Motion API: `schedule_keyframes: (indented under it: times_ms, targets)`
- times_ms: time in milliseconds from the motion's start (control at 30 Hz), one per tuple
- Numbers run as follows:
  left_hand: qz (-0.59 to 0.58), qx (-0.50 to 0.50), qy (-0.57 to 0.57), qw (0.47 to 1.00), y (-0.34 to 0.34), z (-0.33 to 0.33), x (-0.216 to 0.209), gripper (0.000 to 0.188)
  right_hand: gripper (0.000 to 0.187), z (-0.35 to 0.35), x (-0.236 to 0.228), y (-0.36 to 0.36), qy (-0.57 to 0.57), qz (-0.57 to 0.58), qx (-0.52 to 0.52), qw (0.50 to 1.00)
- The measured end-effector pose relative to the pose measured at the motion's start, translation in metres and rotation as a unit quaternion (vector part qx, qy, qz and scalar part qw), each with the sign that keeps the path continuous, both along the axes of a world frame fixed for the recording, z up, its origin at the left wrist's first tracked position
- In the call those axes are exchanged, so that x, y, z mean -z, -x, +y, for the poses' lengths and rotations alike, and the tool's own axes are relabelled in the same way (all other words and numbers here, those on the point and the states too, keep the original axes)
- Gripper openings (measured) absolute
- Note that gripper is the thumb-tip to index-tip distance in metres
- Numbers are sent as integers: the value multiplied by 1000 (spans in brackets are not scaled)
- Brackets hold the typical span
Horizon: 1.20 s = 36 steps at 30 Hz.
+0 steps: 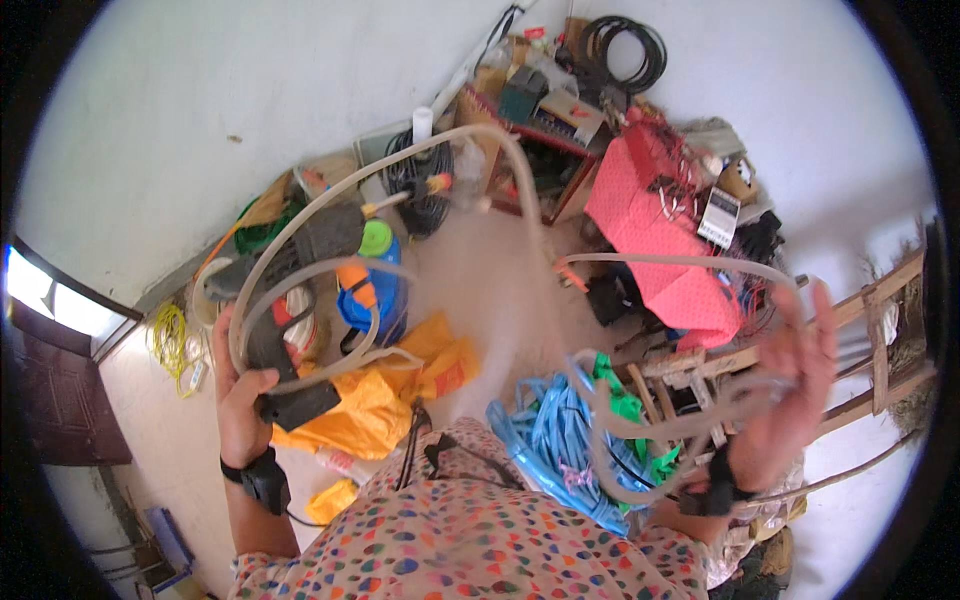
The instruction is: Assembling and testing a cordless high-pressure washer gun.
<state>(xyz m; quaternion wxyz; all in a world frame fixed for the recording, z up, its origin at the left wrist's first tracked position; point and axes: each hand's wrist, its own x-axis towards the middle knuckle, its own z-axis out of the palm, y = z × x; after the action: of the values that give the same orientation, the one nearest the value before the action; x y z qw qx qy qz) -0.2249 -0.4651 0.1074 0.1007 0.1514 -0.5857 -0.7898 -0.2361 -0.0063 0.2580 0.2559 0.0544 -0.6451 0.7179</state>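
Note:
My left hand is closed around loops of a translucent beige hose and the grip of a black pistol-shaped tool. The tool has a long dark body and a blocky base; an orange fitting shows near its front. From there the hose arches up and across in front of me. On the other side, my right hand is raised and smeared by motion, with several hose loops lying between its thumb and upright fingers. A black strap circles each wrist.
Below lie orange-yellow sheeting, a blue container and a bundle of blue plastic strips. Pink cloth drapes over something at the right, beside a wooden frame. A cluttered cabinet and coiled black cable stand by the wall.

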Motion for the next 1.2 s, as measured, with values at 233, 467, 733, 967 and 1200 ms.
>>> schedule_keyframes:
  times_ms: [233,467,733,967,1200]
  targets:
    - [17,-19,-32,999,37,-21,-13,78,40,-150,47,121,21,-98,-72,992]
    - [44,94,-96,990,127,5,-1,57,39,-203,132,208,11,-181,-191,965]
    - [-74,222,-13,972,291,82,45,51,47,-204,182,324,-212,-92,-222,947]
    - [-113,299,18,947,432,165,72,41,59,-111,175,450,-389,-151,-266,869]
    - [-79,375,42,923,548,220,70,40,83,-60,188,555,-483,-110,-205,844]
